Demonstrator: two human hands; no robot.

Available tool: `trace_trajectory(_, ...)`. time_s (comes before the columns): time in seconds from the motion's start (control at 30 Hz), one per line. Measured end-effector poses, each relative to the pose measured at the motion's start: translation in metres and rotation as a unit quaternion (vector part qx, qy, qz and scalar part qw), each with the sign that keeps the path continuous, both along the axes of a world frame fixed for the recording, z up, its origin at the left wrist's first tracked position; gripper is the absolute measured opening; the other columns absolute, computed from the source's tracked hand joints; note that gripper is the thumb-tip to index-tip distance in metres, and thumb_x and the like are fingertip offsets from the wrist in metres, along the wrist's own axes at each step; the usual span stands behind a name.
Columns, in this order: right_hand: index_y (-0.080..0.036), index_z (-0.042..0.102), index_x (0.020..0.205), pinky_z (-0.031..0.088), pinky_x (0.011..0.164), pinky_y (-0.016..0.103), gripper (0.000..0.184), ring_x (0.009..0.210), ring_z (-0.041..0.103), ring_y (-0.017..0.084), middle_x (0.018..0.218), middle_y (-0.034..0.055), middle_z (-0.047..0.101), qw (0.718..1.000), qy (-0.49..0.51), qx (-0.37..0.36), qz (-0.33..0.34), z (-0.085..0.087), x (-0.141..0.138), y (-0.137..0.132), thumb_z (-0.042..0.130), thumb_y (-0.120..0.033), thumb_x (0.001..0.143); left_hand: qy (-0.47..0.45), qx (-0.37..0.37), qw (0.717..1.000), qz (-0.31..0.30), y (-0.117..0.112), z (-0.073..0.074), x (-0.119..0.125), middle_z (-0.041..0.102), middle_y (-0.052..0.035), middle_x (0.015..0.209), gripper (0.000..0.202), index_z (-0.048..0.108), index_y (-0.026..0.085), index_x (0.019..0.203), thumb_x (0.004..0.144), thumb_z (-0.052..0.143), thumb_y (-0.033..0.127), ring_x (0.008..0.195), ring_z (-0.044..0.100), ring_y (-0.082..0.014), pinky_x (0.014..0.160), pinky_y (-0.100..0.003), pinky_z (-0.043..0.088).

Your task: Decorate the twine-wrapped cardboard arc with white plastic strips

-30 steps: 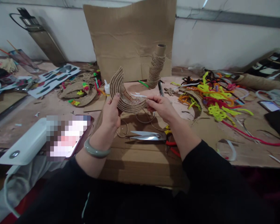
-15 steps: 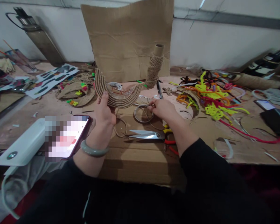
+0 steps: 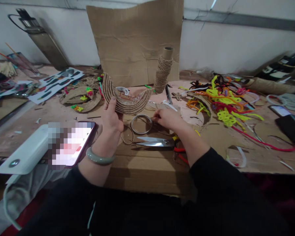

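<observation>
My left hand (image 3: 112, 119) is closed on a curved cardboard piece (image 3: 127, 106) covered with rows of brown twine, holding it up above the table like a wide U. Over the cardboard mat, my right hand (image 3: 167, 118) has its fingers pinched together at a thin strand of twine (image 3: 163, 131); the fingertips are partly hidden. Just left of those fingers lies a silvery ring (image 3: 142, 133), apart from them. Scissors (image 3: 159, 143) with red and yellow handles lie below, partly under my right forearm. A spool of twine (image 3: 163, 73) stands upright behind.
Twine-covered pieces with coloured flowers (image 3: 81, 98) lie at left. A phone (image 3: 75, 144) and a white power bank (image 3: 27, 149) are by my left arm. Bright pipe cleaners (image 3: 226, 105) are heaped at right. A cardboard sheet (image 3: 135, 39) leans on the wall.
The silvery ring has moved left and slightly nearer, away from my right fingers, which earlier touched it. My right hand has shifted slightly left and down. My left hand keeps its hold.
</observation>
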State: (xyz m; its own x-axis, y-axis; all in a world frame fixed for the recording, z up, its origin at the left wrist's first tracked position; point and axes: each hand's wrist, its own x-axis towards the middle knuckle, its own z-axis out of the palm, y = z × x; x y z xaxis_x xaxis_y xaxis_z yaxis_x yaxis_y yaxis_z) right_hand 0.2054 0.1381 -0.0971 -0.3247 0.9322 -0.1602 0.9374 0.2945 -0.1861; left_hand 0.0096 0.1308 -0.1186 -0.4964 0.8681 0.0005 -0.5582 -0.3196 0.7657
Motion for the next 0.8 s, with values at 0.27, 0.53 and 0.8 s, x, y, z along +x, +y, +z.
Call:
trace_trajectory(0.27,-0.023,0.069,0.099,0.046,0.067,0.031,0.031,0.086,0.066,0.025,0.094,0.0080,0.072,0.987,-0.087,-0.033,0.128,0.013,-0.011,-0.021,0.050,-0.042,0.082,-0.023,-0.010,1.000,0.006,-0.002,0.005,0.002,0.073,-0.0016,0.095,0.004,0.065,0.023,0.081,0.080,0.062,0.021,0.107,0.064,-0.0195,0.085,-0.030,0.055)
trace_trajectory(0.53,-0.019,0.069,0.092,0.047,0.073,0.036,0.025,0.090,0.066,0.029,0.094,0.0127,0.072,0.997,-0.068,0.035,-0.032,0.017,-0.006,-0.013,0.048,-0.024,0.080,-0.001,0.006,1.000,-0.007,-0.001,0.001,0.000,0.072,-0.0031,0.103,0.011,0.065,0.022,0.087,0.078,0.065,0.028,0.107,0.064,-0.0192,0.089,-0.031,0.054)
trace_trajectory(0.8,-0.019,0.062,0.083,0.047,0.068,0.030,0.016,0.076,0.062,0.019,0.080,0.0053,0.068,0.929,0.282,0.168,-0.174,0.001,0.019,0.013,0.049,-0.028,0.079,0.003,-0.014,1.000,0.003,0.000,0.003,0.001,0.072,-0.0021,0.104,0.006,0.065,0.024,0.084,0.081,0.060,0.024,0.116,0.060,-0.0213,0.089,-0.034,0.055)
